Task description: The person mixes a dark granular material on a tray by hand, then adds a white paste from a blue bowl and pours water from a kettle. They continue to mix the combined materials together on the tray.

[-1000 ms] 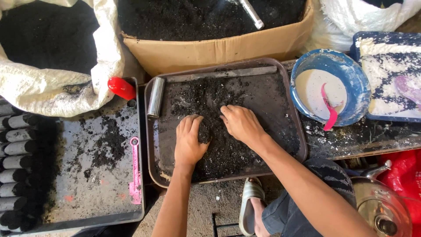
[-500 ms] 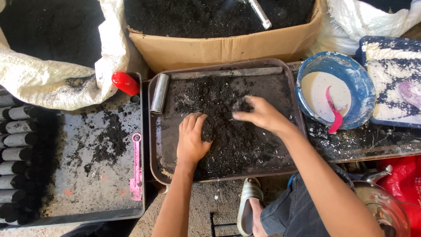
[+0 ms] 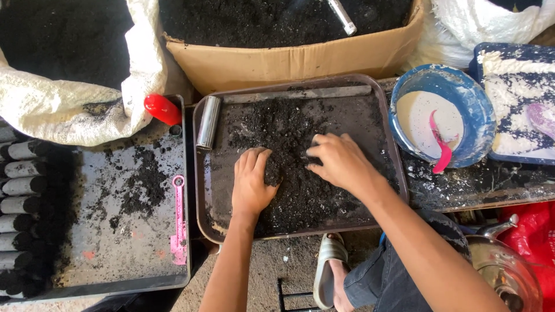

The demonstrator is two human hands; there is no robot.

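Both hands pressed into dark crumbly soil on brown tray.

The left hand was laid flat, fingers together, gripping nothing; the right hand was half curled, fingertips dug in. The heap of black crumbly soil was spread across the shallow brown rectangular tray, a short metal tube lying at its left edge.

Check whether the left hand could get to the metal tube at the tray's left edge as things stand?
Probably yes. The left hand rests on the dark mix in the brown tray, and the metal tube lies inside the same tray just up and left of it. Only bare tray floor lies between them; nothing covers the tube.
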